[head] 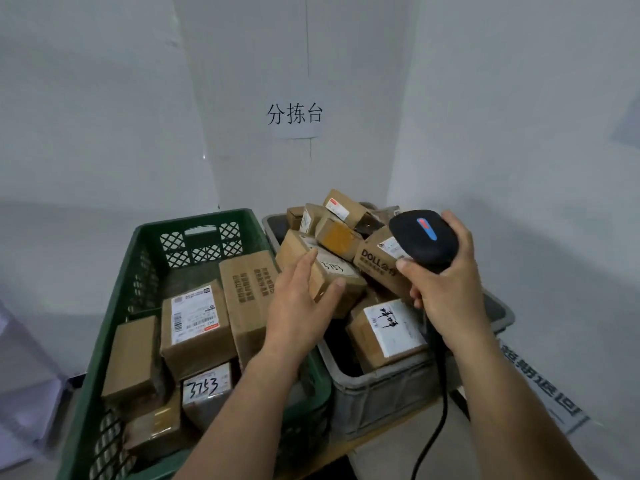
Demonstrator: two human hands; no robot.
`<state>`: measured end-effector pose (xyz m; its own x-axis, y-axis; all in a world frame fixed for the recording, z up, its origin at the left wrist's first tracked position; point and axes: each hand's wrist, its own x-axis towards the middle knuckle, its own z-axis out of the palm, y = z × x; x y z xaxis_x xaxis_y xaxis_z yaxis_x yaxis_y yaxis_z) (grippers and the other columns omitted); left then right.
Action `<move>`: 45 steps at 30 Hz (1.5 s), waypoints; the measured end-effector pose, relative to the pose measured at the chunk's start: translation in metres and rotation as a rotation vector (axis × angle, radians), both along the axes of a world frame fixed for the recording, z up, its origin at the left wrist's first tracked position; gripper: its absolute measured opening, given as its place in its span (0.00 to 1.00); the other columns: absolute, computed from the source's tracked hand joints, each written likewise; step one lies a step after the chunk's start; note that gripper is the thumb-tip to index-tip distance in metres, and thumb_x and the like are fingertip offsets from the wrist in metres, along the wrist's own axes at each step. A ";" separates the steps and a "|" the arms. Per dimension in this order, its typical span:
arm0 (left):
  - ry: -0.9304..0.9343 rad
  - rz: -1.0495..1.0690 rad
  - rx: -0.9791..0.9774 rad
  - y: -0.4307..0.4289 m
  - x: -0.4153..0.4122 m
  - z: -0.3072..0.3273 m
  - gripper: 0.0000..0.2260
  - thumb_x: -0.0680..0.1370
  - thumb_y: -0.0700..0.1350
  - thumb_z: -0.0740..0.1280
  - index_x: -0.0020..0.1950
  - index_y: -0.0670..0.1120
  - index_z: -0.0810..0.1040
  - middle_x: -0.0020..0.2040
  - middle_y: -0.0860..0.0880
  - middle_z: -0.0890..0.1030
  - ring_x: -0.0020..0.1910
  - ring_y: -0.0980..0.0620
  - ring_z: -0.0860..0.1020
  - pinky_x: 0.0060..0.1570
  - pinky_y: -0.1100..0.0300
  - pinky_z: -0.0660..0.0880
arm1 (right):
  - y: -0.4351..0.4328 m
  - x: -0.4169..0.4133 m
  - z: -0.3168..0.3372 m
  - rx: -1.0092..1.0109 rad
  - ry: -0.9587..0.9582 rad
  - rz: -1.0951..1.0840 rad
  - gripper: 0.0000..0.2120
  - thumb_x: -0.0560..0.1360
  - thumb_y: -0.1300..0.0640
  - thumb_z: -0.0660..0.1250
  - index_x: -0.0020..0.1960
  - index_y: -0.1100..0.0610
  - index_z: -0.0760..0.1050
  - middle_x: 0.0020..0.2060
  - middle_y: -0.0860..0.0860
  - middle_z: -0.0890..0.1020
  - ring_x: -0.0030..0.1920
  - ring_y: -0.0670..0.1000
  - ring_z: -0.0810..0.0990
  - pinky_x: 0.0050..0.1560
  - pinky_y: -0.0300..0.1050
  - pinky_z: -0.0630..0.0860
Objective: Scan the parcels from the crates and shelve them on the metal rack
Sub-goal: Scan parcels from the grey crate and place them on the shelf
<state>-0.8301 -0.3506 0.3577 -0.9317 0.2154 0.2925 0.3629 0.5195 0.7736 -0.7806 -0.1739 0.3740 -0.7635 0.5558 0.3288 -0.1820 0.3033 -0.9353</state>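
Cardboard parcels (384, 327) heaped the grey crate (381, 389) — the left hand (301, 306) lay straight-fingered against one, thumb spread; the right hand (443, 289) clenched round a black scanner (424, 239).

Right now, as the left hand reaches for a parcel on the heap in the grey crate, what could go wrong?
The heap stands above the rim of the grey crate; pulling out the parcel at the left hand may tip its neighbours over. The cable of the scanner in the right hand hangs before that crate and could snag.
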 end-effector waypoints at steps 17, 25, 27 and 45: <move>-0.037 -0.065 -0.134 0.103 -0.004 -0.020 0.28 0.79 0.59 0.59 0.77 0.53 0.56 0.73 0.53 0.66 0.72 0.53 0.62 0.68 0.55 0.62 | 0.126 0.006 -0.003 -0.010 -0.101 -0.160 0.38 0.73 0.61 0.72 0.73 0.37 0.59 0.53 0.55 0.81 0.27 0.46 0.74 0.33 0.44 0.74; -0.248 0.105 -0.292 0.142 -0.001 -0.021 0.33 0.79 0.64 0.47 0.78 0.50 0.41 0.74 0.43 0.66 0.74 0.44 0.61 0.75 0.48 0.49 | 0.162 -0.028 -0.029 -0.064 -0.210 0.038 0.39 0.74 0.63 0.71 0.76 0.42 0.57 0.59 0.55 0.79 0.33 0.49 0.77 0.26 0.35 0.72; -0.274 0.089 -0.267 0.149 0.001 -0.022 0.34 0.79 0.65 0.46 0.77 0.50 0.36 0.73 0.44 0.68 0.74 0.46 0.61 0.75 0.48 0.42 | 0.161 -0.033 -0.035 -0.073 -0.236 0.073 0.39 0.73 0.63 0.71 0.76 0.43 0.56 0.60 0.54 0.78 0.37 0.50 0.78 0.28 0.36 0.72; -0.381 -0.204 0.358 0.037 0.042 0.002 0.46 0.73 0.40 0.72 0.73 0.69 0.44 0.56 0.55 0.81 0.53 0.53 0.81 0.53 0.50 0.79 | 0.060 0.028 -0.004 -0.093 -0.045 0.274 0.38 0.73 0.66 0.71 0.72 0.39 0.59 0.48 0.57 0.81 0.25 0.45 0.74 0.25 0.37 0.72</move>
